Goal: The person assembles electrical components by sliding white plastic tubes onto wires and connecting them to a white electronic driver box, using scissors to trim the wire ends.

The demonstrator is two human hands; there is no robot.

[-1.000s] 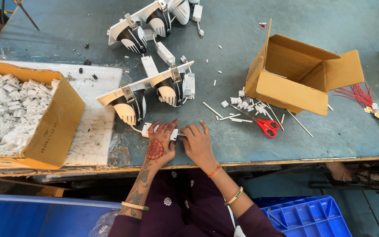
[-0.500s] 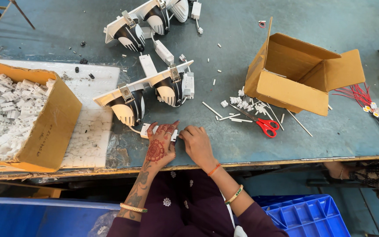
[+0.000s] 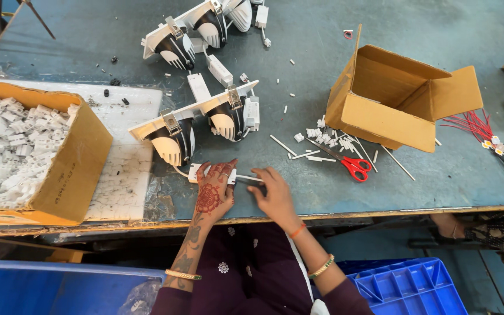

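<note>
The left hand point(image 3: 212, 192) pressed down on a small white box point(image 3: 195, 173) at the near edge of the tabletop point(image 3: 298, 23), its thin cable running up to the twin lamp fitting point(image 3: 196, 125) just beyond. The right hand point(image 3: 272, 192) seemed to pinch a thin white wire point(image 3: 246, 178) at the box's right end, though its fingertips were partly hidden. Red scissors point(image 3: 354, 166) lay near an open cardboard box point(image 3: 398, 99).

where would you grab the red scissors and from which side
Take the scissors by the red loop handles, coming from the right and the table's near edge. They lie flat with the handles toward that edge and the blades running up-left into the litter of white bits beside the open box. The right hand is the closer one, though it is at the small white block.
</note>
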